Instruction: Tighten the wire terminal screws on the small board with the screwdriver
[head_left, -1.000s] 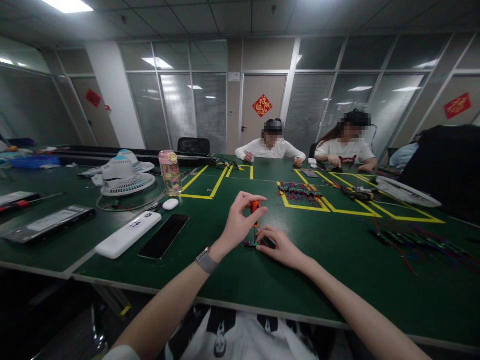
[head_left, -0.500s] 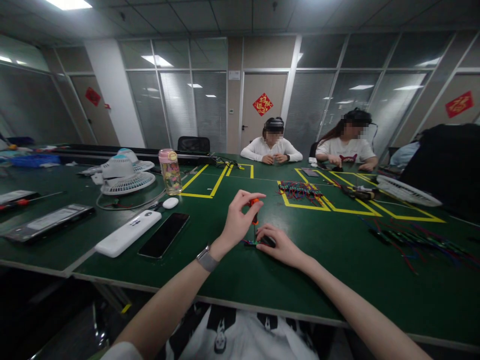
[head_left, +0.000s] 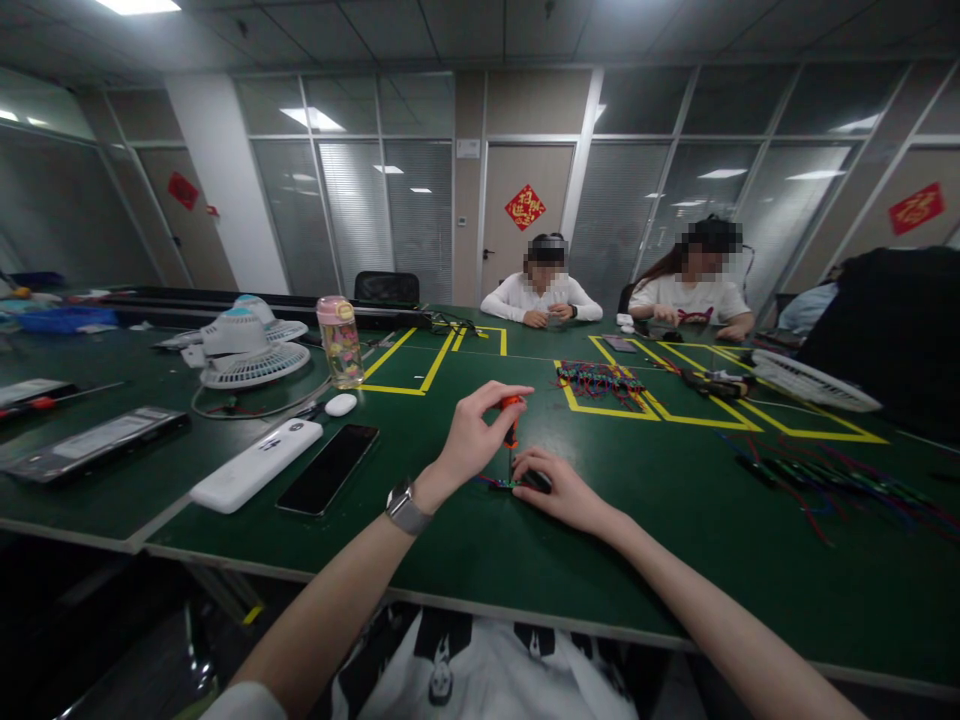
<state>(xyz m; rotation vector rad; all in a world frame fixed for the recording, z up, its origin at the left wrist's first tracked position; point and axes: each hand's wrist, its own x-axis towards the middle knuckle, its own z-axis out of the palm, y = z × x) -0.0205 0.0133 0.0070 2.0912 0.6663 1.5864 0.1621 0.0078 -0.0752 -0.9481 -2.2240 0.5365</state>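
Note:
My left hand [head_left: 471, 435] pinches the orange handle of a small screwdriver [head_left: 511, 432], held upright with its tip down on a small dark part [head_left: 517, 484] on the green table [head_left: 465, 540]. My right hand [head_left: 562, 490] lies over that part, fingers curled and pressing it to the table. Short coloured wires stick out at the part's left side. A grey watch is on my left wrist.
To my left lie a black phone [head_left: 328, 468], a white power bank [head_left: 256, 465], a white mouse [head_left: 341, 404], a pink-lidded bottle [head_left: 340, 342] and a white fan [head_left: 247, 345]. Coloured wire bundles [head_left: 598, 380] lie in yellow-taped boxes. Two people sit across the table.
My left hand's fingers have shifted round the screwdriver handle, and the wrist has dropped slightly. The right hand stays on the part. The person opposite drew both hands together.

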